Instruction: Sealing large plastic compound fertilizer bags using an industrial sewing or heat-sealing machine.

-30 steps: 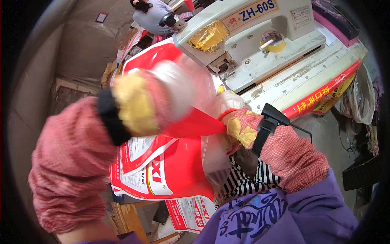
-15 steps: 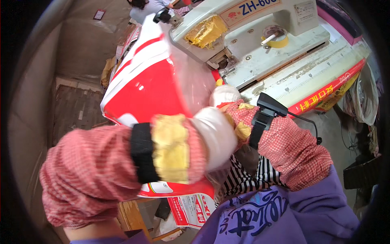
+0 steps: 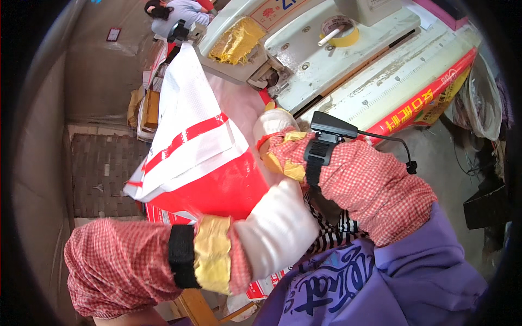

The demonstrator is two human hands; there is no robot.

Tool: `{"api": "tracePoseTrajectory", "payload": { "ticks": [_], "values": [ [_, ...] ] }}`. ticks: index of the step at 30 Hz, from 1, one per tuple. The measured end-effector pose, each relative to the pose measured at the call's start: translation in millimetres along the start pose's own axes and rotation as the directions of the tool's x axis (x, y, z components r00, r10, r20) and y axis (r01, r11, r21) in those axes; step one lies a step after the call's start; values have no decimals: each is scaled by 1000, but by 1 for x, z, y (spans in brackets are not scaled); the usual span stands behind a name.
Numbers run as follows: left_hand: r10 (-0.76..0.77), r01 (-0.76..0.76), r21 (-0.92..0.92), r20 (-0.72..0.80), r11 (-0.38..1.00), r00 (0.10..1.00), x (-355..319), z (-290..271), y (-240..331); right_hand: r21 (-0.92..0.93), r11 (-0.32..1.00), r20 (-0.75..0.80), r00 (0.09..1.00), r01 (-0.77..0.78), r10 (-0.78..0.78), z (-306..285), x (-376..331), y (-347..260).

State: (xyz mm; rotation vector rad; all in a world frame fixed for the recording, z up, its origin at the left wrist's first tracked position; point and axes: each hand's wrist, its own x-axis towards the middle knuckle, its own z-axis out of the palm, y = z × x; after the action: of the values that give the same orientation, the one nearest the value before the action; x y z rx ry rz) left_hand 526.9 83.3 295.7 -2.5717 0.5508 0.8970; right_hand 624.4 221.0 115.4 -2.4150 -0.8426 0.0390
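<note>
Head view: the left hand (image 3: pixel 277 228), white-gloved, crosses low in front of the body with its fingers curled against the lower edge of the red and white sack (image 3: pixel 201 157), though whether they actually pinch it is hard to tell. The right hand (image 3: pixel 274 127) is up by the sewing machine (image 3: pixel 304 49), clenched on the sack's top edge just below the machine head. The sack stands tilted between both hands, hiding the right fingertips, with bare floor (image 3: pixel 435 152) at right.
</note>
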Motion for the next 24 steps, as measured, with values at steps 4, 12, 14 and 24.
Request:
{"api": "tracePoseTrajectory", "payload": {
  "ticks": [4, 12, 14, 24],
  "values": [
    [174, -215, 181, 220, 960, 960, -17, -73, -52, 44, 999, -11, 1000, 5, -4, -1, -4, 34],
    [210, -95, -298, 384, 950, 899, 0, -49, 13, 134, 990, -33, 999, -35, 40, -7, -9, 56],
    [150, -114, -194, 186, 974, 971, 12, -44, 10, 150, 988, -30, 999, -38, 43, -5, -14, 53],
    [173, -185, -56, -169, 981, 970, 6, -48, -118, 201, 977, -29, 997, -68, 75, -13, 4, 24]
  ]
}}
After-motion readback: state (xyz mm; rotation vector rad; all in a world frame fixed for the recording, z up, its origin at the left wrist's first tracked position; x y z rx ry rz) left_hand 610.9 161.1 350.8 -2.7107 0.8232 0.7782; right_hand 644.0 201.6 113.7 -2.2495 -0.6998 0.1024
